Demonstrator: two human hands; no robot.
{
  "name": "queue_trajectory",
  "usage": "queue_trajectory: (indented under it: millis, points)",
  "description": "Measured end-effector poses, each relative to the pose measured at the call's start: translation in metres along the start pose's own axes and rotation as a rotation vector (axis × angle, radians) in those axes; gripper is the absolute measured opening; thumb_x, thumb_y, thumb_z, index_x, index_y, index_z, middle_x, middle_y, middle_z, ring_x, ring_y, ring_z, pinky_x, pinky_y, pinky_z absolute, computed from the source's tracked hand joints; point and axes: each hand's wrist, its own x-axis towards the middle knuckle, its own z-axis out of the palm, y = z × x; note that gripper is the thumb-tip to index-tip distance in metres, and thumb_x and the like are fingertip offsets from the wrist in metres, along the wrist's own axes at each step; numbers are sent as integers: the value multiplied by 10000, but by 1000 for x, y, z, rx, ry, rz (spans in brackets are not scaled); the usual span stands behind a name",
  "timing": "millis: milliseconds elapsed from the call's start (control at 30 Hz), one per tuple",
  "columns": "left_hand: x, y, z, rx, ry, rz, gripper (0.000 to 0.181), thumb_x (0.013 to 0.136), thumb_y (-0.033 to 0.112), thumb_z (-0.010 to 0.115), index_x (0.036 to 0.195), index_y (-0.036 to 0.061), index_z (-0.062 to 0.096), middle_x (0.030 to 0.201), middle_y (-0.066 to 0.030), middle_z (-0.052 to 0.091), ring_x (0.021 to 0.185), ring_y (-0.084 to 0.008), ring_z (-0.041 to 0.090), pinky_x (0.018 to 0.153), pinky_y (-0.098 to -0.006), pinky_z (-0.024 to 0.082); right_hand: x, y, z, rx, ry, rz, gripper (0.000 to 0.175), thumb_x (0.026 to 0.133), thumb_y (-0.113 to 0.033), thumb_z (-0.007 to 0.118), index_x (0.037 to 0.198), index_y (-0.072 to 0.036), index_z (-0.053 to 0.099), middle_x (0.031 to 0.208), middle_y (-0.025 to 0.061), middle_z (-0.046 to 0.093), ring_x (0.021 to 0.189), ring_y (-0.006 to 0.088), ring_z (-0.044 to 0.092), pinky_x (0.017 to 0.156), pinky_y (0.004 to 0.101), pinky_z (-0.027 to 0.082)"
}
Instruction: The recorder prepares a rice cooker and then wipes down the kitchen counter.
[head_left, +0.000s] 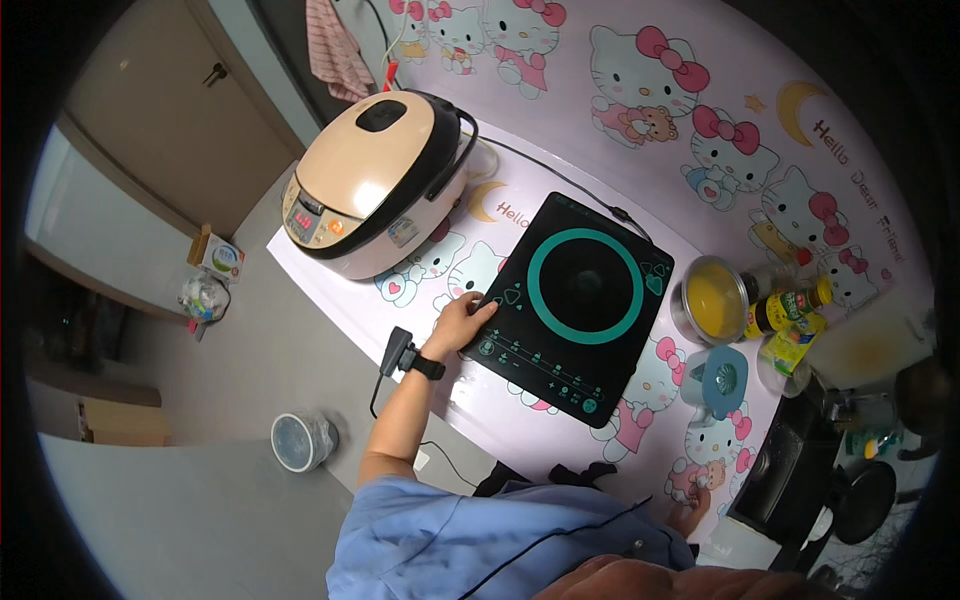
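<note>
A black portable induction cooktop (589, 285) with a teal ring lies at a slant on the patterned counter. At its left edge is my left hand (459, 322), thumb over the rim and fingers curled at the side; their tips are partly hidden. My right hand (691, 514) is low at the counter's front edge beside my body, mostly cut off by my shirt, and I see nothing in it. A power cord (555, 169) runs from the cooktop's back edge along the wall. Left of the cooktop stands a closed beige rice cooker (367, 165) with its display lit.
Right of the cooktop are a metal bowl of yellow liquid (712, 300), a lidded blue container (720, 381) and a yellow-labelled bottle (784, 309). A black sink (776, 457) borders the counter's right end. A bin (294, 442) stands on the floor at left.
</note>
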Motion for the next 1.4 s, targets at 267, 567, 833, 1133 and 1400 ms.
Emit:
queue_trajectory:
  millis: [267, 567, 833, 1133, 1400]
  points:
    - [25, 30, 5, -51, -182, -44, 552, 813, 444, 523, 1069, -45, 516, 887, -188, 593, 832, -208, 568, 741, -291, 438, 106, -130, 140, 1141, -399, 584, 273, 833, -109, 483, 1078, 10, 465, 1073, 140, 475, 930, 205, 508, 726, 278, 445]
    - [13, 41, 2, 113, -176, 117, 602, 753, 439, 614, 1028, -83, 494, 859, -165, 597, 768, -197, 583, 683, -285, 458, 130, -152, 179, 537, -394, 431, 639, 747, -367, 624, 1163, 74, 419, 1162, 231, 459, 1059, 310, 450, 902, 355, 337]
    - [-30, 23, 0, -290, -272, 29, 430, 764, 181, 658, 1069, -60, 476, 933, -74, 584, 826, -110, 537, 738, -242, 447, 95, -148, 161, 272, -408, 209, 646, 741, -323, 636, 1151, 113, 395, 1142, 282, 452, 1070, 361, 445, 905, 380, 339]
    - [-44, 16, 7, -319, -208, 51, 479, 747, 211, 672, 1079, -65, 464, 921, -99, 592, 811, -130, 551, 728, -248, 445, 106, -172, 139, 523, -438, 236, 617, 738, -284, 643, 1130, 122, 397, 1034, 271, 477, 938, 359, 475, 854, 391, 363]
    - [-66, 19, 17, -260, -67, 151, 588, 730, 366, 660, 1069, -76, 474, 829, -154, 613, 672, -186, 589, 612, -281, 462, 103, -136, 136, 368, -561, 250, 545, 749, -265, 617, 1131, 77, 432, 1057, 232, 505, 971, 329, 483, 849, 377, 362]
